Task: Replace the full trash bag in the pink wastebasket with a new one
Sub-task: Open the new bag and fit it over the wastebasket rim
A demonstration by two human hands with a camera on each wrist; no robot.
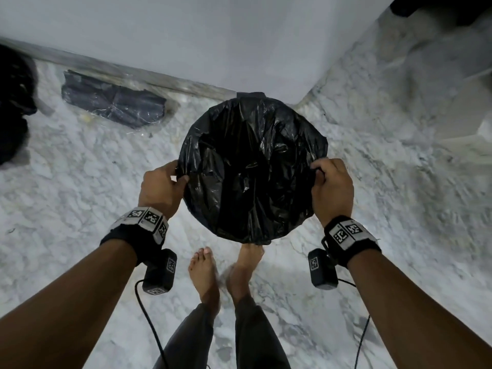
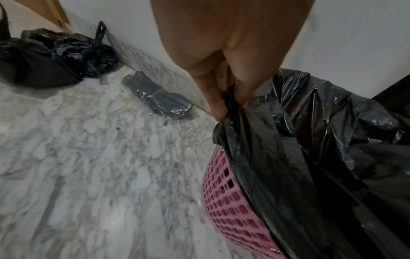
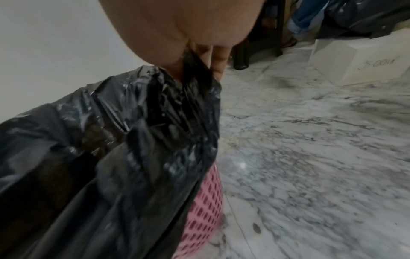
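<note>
Both hands, left hand (image 1: 161, 185) and right hand (image 1: 332, 188), pinch the new bag's (image 1: 253, 166) hem over the pink wastebasket (image 2: 230, 201) by the far wall. Fitting step; next, judged: fold hem down evenly.

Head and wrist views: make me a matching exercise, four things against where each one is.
Things:
1. new bag
2. wastebasket
3. bag pack
4. full bag

Places:
A. flat on the floor by the wall
B. under the black plastic
C. on the floor at far left
D. pinched by left hand and right hand

Pairs: 1-D, 2-B, 3-A, 4-C
</note>
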